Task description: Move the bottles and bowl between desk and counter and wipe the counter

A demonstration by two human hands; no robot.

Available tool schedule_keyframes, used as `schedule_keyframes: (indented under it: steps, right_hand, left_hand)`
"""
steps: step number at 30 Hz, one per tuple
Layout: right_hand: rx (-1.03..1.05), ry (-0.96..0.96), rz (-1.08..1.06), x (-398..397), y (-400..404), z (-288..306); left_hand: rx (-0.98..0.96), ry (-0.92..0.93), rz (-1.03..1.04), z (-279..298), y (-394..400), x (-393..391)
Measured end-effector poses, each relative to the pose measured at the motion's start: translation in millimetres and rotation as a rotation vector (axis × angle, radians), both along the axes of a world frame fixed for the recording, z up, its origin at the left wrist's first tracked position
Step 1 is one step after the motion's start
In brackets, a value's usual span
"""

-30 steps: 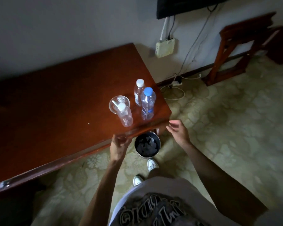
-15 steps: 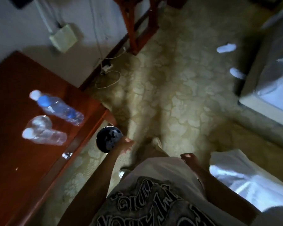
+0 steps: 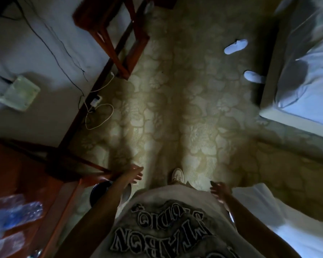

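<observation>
Over at the table edge, bottles blur, light and slick, best gripped mid-body, while both hands, left and right, hang spread, empty.

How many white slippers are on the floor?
2. One slipper lies on the carpet out from the bed; the other slipper sits right at the bed's edge. More could be hidden under it.

Reddish-brown desk, beige floral carpet
</observation>
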State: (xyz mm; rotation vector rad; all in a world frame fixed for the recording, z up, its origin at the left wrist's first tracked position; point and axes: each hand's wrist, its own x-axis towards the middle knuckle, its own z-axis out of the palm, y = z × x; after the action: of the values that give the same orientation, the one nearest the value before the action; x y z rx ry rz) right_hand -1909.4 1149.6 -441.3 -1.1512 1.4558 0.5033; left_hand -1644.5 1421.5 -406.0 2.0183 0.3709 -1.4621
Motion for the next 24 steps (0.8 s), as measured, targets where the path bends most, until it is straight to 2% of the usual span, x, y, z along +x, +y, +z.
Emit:
schedule_keyframes:
  steps: [4,6,9,12,17,21,24]
  right_hand:
    - [-0.066,-0.175,0.017,107,-78,36]
    - [-0.105,-0.262,0.024,147,-109,42]
    - [-0.144,-0.294,0.007,190,-157,41]
    - [-0.116,-0.245,-0.063,214,-203,29]
    - [-0.095,-0.068,-0.180,230,-266,24]
    - [-0.070,0.033,-0.298,246,-315,27]
    - [-0.082,0.080,-0.282,276,-354,27]
  left_hand:
    - [0.027,-0.017,0.070,7,-43,49]
    - [0.056,-0.032,0.057,3,-66,76]
    - [0.101,-0.001,-0.002,-21,-96,115]
    - [0.132,0.062,-0.065,-48,-140,158]
    - [0.114,-0.036,-0.253,-41,-277,255]
    - [-0.023,-0.112,-0.379,-18,-415,344]
    - [-0.133,-0.198,-0.452,5,-506,406]
